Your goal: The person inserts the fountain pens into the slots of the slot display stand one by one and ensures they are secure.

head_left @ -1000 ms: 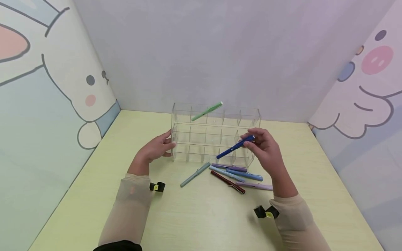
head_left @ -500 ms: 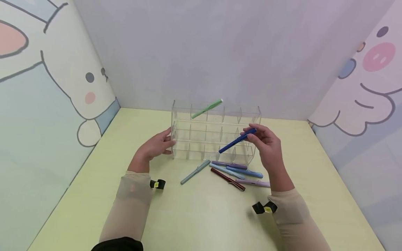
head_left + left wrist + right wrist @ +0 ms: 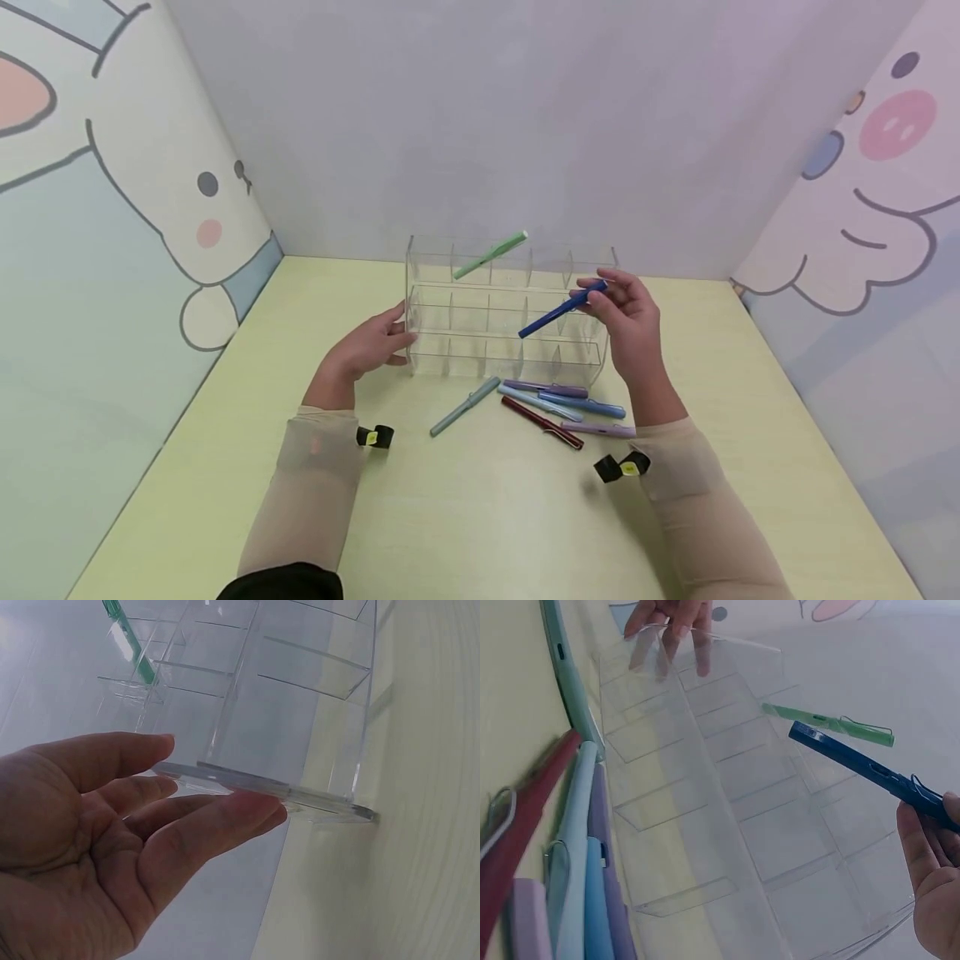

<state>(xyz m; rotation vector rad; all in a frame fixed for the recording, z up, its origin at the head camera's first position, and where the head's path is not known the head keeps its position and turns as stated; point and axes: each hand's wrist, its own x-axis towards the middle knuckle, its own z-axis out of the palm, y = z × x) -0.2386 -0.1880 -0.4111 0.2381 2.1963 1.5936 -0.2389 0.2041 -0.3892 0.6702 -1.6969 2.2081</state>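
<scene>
My right hand point(image 3: 628, 321) pinches a dark blue capped pen point(image 3: 558, 310) near one end, holding it slanted in front of the clear acrylic organizer point(image 3: 510, 337). In the right wrist view this blue pen point(image 3: 855, 763) passes in front of the compartments. A light green pen point(image 3: 491, 255) leans in the organizer's top row, its white-tipped end sticking out. My left hand point(image 3: 371, 343) rests against the organizer's left side. In the left wrist view the thumb point(image 3: 247, 814) touches the side panel, and the other fingers extend loosely around it.
Before the organizer lie a grey-green pen point(image 3: 463, 407), a dark red pen point(image 3: 542, 422), a purple pen point(image 3: 546, 388), a pale blue pen point(image 3: 538, 402), a blue pen point(image 3: 581, 405) and a lilac pen point(image 3: 597, 429). A grey wall point(image 3: 480, 125) stands behind.
My right hand has risen with the dark blue pen, towards the organizer's upper rows. My left hand stays at the organizer's side, and the loose pens have not moved.
</scene>
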